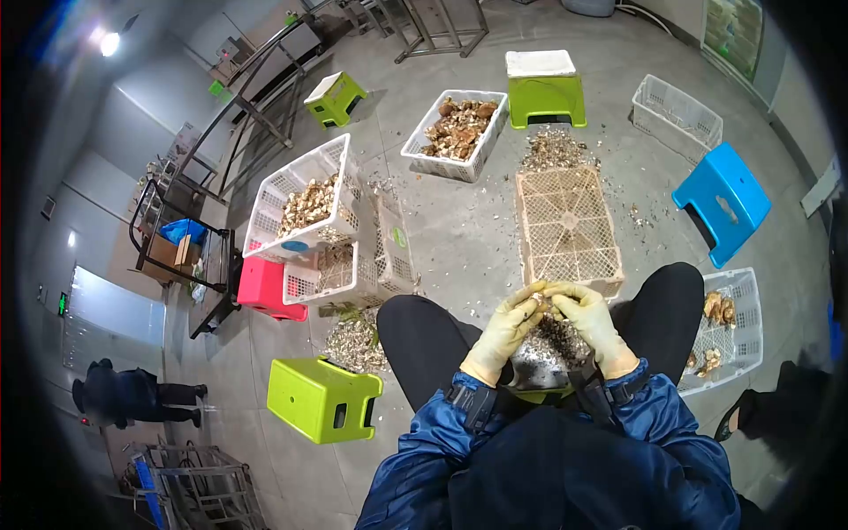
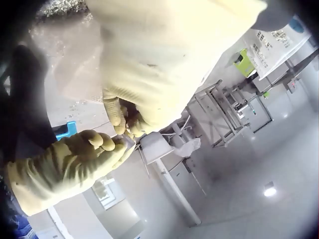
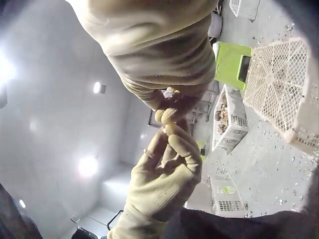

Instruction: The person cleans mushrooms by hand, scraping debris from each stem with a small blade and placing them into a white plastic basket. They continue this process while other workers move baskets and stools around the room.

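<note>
Both hands wear pale yellow rubber gloves and meet above the gap between the person's knees. Left hand (image 1: 502,337) and right hand (image 1: 590,325) pinch a small mushroom (image 1: 541,302) between their curled fingertips. Gloved fingers hide most of it. In the right wrist view a pale bit of the mushroom (image 3: 170,93) shows under the right hand (image 3: 154,55), with the left hand (image 3: 162,186) reaching up to meet it. Below the hands lies a heap of dark trimmings (image 1: 558,343). An upturned beige crate (image 1: 570,221) stands just ahead of them.
A white crate of mushrooms (image 1: 459,131) stands ahead; another white crate (image 1: 751,340) with a few mushrooms is at right. Stacked crates (image 1: 340,199) stand left. Green stool (image 1: 322,399) and blue stool (image 1: 726,203) flank the person. Scraps (image 1: 353,344) litter the floor.
</note>
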`<state>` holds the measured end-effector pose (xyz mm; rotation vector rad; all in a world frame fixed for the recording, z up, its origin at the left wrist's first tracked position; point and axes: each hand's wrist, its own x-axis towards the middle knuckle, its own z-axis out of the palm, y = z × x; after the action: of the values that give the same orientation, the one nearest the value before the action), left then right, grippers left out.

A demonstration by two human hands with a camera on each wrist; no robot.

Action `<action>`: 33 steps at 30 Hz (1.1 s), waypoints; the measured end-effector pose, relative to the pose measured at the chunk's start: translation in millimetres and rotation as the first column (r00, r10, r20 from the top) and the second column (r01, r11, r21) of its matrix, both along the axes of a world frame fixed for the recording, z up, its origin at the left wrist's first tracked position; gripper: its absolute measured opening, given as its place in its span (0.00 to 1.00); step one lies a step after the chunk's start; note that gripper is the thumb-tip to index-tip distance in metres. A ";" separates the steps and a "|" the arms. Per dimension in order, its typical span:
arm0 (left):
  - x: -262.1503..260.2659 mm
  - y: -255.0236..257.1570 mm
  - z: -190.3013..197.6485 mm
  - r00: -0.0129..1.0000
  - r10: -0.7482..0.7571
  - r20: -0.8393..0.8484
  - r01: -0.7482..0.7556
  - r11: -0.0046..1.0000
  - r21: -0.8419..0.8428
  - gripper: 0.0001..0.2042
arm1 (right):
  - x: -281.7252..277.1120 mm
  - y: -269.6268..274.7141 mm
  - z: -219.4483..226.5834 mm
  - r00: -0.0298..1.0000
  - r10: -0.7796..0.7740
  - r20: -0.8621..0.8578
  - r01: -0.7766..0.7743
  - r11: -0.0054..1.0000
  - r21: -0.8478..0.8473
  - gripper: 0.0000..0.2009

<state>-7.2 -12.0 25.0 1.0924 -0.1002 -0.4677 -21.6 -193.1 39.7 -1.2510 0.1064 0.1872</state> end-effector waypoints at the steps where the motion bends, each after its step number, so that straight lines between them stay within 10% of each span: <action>1: 0.9 0.7 5.7 0.988 0.002 -0.152 -0.016 0.996 -0.091 0.18 | -0.5 0.0 0.0 0.999 0.014 0.051 -0.011 0.998 -0.067 0.07; 5: 2.5 2.8 -2.7 0.957 -0.008 -0.290 -0.043 0.985 -0.169 0.19 | 2.4 2.6 -10.8 0.959 -0.025 0.284 0.103 0.958 -0.266 0.08; 23: 5.6 -5.5 2.3 0.978 -0.028 -0.207 -0.001 0.990 -0.138 0.14 | 10.1 -0.7 -12.8 0.978 -0.034 -0.206 0.030 0.999 -0.025 0.12; 33: 7.4 1.7 -2.7 0.942 0.007 -0.336 -0.054 0.990 -0.130 0.13 | 10.9 2.0 -18.7 0.993 0.032 -0.110 -0.042 0.995 -0.090 0.12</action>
<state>0.2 -10.3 22.3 0.8650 0.1827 -0.6036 -10.8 -191.2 21.0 -1.3358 0.1875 0.2850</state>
